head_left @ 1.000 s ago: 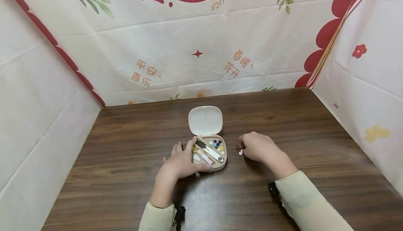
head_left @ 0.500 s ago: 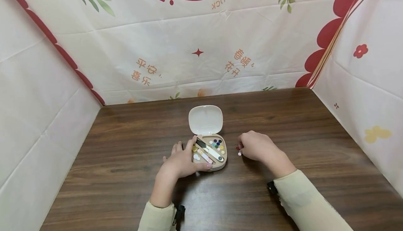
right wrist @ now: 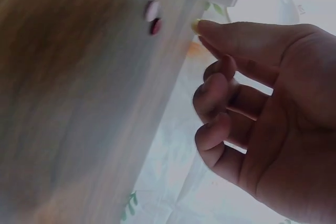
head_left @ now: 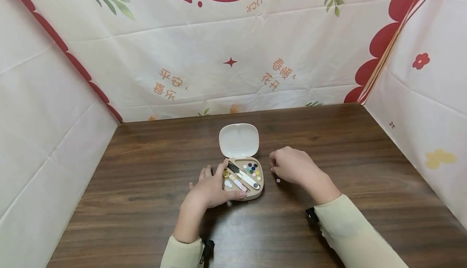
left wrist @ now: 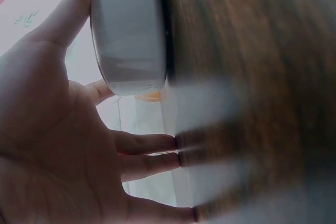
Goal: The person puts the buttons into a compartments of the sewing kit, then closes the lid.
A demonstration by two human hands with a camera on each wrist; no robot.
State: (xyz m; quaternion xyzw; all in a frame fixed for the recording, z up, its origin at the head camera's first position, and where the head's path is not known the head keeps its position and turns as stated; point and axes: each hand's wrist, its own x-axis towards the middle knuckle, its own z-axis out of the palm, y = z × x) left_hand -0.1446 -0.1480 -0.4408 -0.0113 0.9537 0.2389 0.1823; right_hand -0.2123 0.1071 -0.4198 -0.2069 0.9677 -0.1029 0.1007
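We see a dark wooden table point(head_left: 146, 187) walled by printed cloth point(head_left: 204, 57); our left hand point(head_left: 209, 189) grips the sewing kit point(head_left: 243, 176), right hand point(head_left: 292, 166) loosely curled, holding nothing.

A makeshift recording booth rather than a lived-in room: a dark wooden worktop point(head_left: 328, 138) is fenced in behind and on both sides by creased, cream-coloured printed cloth point(head_left: 204, 61). The cloth behind the worktop bears red festive shapes, green leaf sprigs, orange Chinese characters and "GOOD LUCK" lettering.
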